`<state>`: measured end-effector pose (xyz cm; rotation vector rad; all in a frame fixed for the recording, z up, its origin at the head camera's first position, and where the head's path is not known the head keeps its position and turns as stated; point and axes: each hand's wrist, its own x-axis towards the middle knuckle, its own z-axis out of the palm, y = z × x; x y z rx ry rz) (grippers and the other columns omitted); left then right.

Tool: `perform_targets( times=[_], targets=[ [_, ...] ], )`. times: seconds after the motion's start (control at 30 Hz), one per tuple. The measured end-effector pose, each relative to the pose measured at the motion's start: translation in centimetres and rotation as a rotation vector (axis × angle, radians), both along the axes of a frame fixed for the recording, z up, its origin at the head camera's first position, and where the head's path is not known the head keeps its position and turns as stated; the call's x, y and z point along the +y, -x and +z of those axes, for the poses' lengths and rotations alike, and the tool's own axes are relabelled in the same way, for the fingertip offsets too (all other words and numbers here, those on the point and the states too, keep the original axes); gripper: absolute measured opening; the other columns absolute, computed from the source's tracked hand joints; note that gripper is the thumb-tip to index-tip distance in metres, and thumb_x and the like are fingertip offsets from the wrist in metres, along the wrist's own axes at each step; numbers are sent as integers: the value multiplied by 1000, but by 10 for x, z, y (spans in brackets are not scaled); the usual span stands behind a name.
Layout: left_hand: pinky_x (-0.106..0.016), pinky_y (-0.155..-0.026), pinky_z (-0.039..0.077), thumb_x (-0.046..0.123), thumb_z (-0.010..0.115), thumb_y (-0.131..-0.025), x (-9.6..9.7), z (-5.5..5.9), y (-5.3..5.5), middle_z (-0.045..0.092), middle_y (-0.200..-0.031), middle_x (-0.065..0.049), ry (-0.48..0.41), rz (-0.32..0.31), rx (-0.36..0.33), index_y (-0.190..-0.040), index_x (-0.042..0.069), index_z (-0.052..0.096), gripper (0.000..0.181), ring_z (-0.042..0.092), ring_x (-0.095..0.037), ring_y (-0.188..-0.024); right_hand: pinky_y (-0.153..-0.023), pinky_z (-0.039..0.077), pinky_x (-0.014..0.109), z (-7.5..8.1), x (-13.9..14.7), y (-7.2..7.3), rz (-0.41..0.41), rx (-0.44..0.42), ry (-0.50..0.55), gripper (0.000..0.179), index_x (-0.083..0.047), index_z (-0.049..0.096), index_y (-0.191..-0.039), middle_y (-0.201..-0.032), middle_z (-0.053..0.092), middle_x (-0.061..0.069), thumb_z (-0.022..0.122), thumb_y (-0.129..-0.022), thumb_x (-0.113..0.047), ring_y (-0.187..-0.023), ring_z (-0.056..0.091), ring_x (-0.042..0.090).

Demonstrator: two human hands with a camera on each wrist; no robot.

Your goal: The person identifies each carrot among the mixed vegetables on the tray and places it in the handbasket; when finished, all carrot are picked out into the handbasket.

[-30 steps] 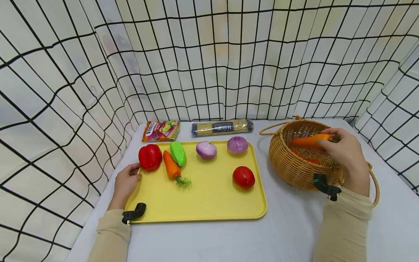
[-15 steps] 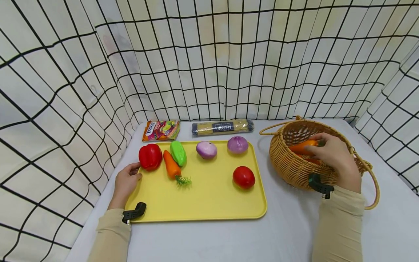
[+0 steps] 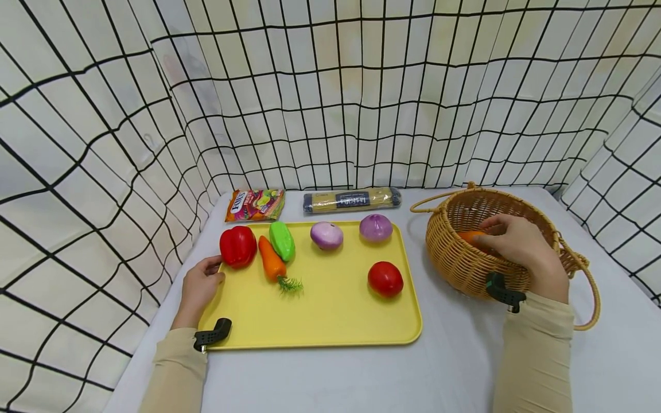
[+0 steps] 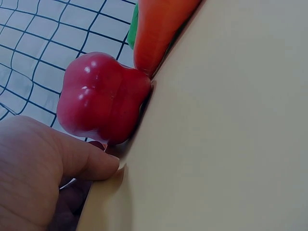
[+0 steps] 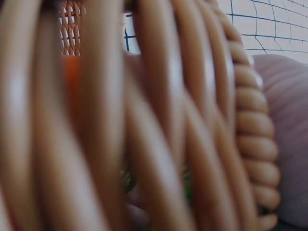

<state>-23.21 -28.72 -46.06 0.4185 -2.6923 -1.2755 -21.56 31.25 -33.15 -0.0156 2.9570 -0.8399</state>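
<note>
My left hand [image 3: 200, 287] holds the left edge of a yellow tray [image 3: 320, 318], its thumb over the rim in the left wrist view. Just beyond the thumb sits a red bell pepper [image 4: 103, 98]. On the tray lie a carrot [image 3: 271, 261] with green fronds, a green vegetable [image 3: 281, 241], two purple onions [image 3: 326, 236] and a red tomato [image 3: 385, 279]. Inside a wicker basket [image 3: 459, 267], my right hand [image 3: 521, 244] is over another carrot [image 3: 472, 236], mostly hidden; no orange shows between thumb and forefinger. Basket weave blocks most of the right wrist view.
A colourful snack bag [image 3: 255, 205] and a pack of spaghetti [image 3: 352, 201] lie behind the tray. Rope-like handles [image 3: 594, 298] stick out from both sides of the basket. A white cloth wall with black grid lines [image 3: 330, 115] closes off the back and sides.
My right hand has moved down and left into the basket, and its carrot has sunk lower, from between the fingers to below them. My left hand and the tray have stayed put.
</note>
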Motion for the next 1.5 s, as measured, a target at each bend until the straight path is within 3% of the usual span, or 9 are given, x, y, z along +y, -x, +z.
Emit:
perform_targets(
  times=[0.37, 0.73, 1.07, 1.5],
  targets=[
    [-40, -93, 40, 5, 53, -92, 2, 2, 2, 57, -131, -21, 3, -13, 3, -135, 0, 55, 44, 51, -32, -114, -81, 46, 50, 4, -4, -3, -40, 55, -2, 59, -6, 55, -128, -121, 60, 25, 48, -96, -55, -103, 56, 38],
    [-39, -92, 39, 5, 53, -91, 3, 2, 3, 58, -128, -21, 2, -15, -1, -134, 0, 55, 43, 51, -32, -113, -81, 45, 52, 15, -17, -11, -67, 123, 49, 61, -8, 54, -131, -124, 58, 24, 47, -95, -57, -105, 56, 37],
    [-40, -93, 39, 5, 53, -92, 2, 1, 2, 57, -130, -21, 1, -12, -6, -135, 0, 54, 44, 51, -32, -115, -82, 46, 45, 31, -70, -15, 37, 197, 132, 46, -12, 61, -124, -115, 65, 13, 53, -96, -48, -105, 57, 30],
    [-37, -90, 39, 4, 53, -90, 1, 2, 1, 59, -126, -22, 4, -2, 0, -134, -1, 55, 44, 52, -32, -114, -78, 53, 39, 15, -148, -4, 214, 233, 154, 28, -10, 67, -115, -108, 69, 5, 64, -94, -28, -94, 65, 23]
  ],
)
